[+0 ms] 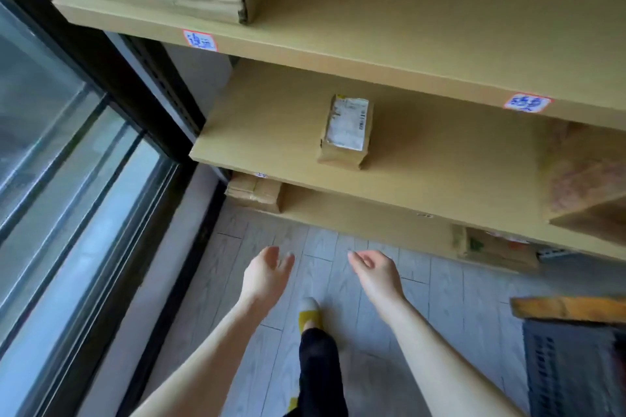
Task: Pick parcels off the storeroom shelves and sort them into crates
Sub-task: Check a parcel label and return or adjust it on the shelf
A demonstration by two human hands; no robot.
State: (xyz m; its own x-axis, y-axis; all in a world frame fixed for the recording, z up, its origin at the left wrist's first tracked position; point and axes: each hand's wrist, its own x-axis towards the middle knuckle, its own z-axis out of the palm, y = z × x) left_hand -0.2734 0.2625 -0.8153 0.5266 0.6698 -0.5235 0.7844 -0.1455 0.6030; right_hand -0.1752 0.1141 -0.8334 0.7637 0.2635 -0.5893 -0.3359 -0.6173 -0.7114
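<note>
Head view. Left hand (267,276) and right hand (374,272) were both empty, held out over the floor (457,298) with palms turned toward each other. The fingers (271,254) were loosely apart on both hands and gripped nothing.

The parcel (345,132), a small brown box with a white label on top, lay flat on the middle shelf (271,145) near its front edge, alone on that stretch of board. It was ahead of and above both hands, well apart from them, and roughly in line with the gap between them.

The step in hand looked like the reach for that parcel. To do it well, lift both hands to shelf height and take the box by its two long sides, or top and bottom. Keep knuckles under the upper shelf (338,54). Keep the label up for sorting.

The dark crate (572,372) sat at lower right on the floor, near the right arm, and was the likely drop point. Other boxes were on the shelf below (254,193) and at far right (582,173). A window (50,112) ran along the left.
</note>
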